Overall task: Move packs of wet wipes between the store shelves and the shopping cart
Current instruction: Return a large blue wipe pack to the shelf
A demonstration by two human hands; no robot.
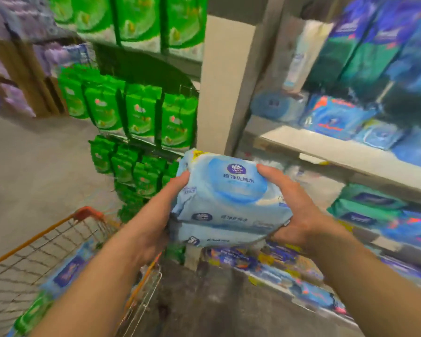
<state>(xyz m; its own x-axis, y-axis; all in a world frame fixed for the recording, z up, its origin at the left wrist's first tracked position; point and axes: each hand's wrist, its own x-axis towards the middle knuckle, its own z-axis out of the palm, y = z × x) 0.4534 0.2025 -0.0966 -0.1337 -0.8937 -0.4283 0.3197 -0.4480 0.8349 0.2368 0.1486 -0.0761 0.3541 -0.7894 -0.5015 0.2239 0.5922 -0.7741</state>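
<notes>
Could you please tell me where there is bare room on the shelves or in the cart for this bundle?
Both hands, left and right, hold the wipes bundle. The white shelf has a bare front strip before the blue packs. The green packs are crowded. The cart already holds packs.

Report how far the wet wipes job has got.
Done: the shopping cart already holds some packs, a light blue pack and a green one. In hand: the left hand and right hand grip a light blue bundle of wet wipes from both sides, held in the air between cart and shelves. Left: setting it down; which way it goes cannot be told.
</notes>
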